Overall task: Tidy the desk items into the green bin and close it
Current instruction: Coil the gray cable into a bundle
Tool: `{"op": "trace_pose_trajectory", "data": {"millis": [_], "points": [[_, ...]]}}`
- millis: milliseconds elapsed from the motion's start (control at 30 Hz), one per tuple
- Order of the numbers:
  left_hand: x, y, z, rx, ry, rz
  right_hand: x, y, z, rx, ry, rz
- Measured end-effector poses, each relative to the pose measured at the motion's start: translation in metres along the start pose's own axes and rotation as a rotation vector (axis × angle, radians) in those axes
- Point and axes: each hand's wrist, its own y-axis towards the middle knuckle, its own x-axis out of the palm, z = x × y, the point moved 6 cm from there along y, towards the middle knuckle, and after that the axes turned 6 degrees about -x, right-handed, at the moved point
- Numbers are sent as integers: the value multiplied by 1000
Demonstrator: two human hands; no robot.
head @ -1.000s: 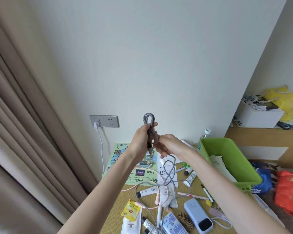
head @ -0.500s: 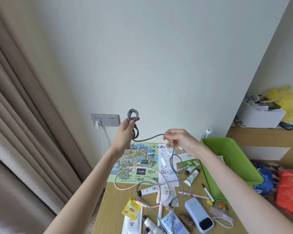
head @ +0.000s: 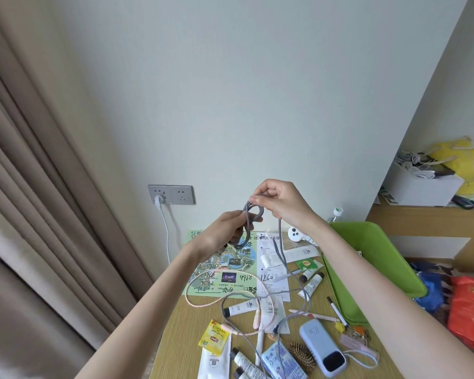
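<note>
Grips the coiled loops of the grey braided cable in the left hand, raised above the far part of the desk. Pinches one strand of it with the curled fingers of the right hand, just above and right of the left one, both hands close together. Lets the rest of the cable hang down to the desk, across a pink cable. Leaves the green bin at the right side, apart from both hands, with a blue power bank nearer.
</note>
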Motion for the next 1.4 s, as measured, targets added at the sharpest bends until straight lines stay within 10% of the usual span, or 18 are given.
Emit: {"op": "trace_pose_trajectory", "data": {"millis": [1400], "points": [[14,17,3,2,-390,67,27,-42,62,477,605,-270]]}}
